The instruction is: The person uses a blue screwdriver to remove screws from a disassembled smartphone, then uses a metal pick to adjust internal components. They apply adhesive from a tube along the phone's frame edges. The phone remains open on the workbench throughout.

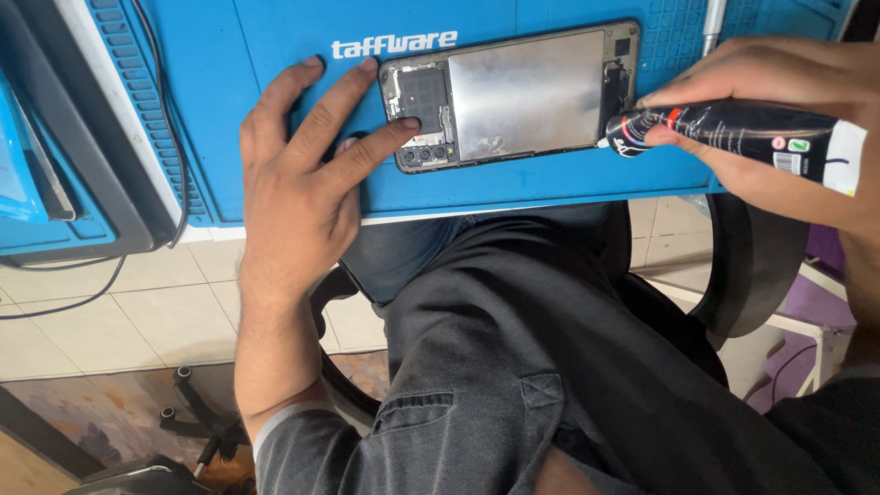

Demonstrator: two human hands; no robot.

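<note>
1. At the far left a dark tray-like case point(64, 183) is cut off by the frame edge; what it holds cannot be made out. A black cable point(170, 137) runs over the mat's ribbed edge and off over the tiled floor point(174, 302).
2. The left hand point(298, 174) lies flat on the blue work mat point(275, 55), fingers spread and closing on nothing. Its thumb tip presses the near left corner of the opened phone point(522, 92), and the index fingertip touches the phone's left end; the other fingers rest on bare mat further left.
3. The phone lies face down with its back cover off, between the two hands. A bare metal plate fills its middle; the circuit parts just beyond the left thumb are too small to make out.
4. A thin metal tool point(712, 23) stands beyond the right fingers, its upper part cut off by the top edge.
5. The right hand point(779, 101) is wrapped around a black tube point(733, 133), fingers above and thumb below, with the nozzle touching the phone's right end. The tube's rear end passes behind the palm, and the wrist leaves the frame at right.
6. Below the mat, the person's dark trousers point(513, 348) hide most of the chair point(752, 266).
</note>
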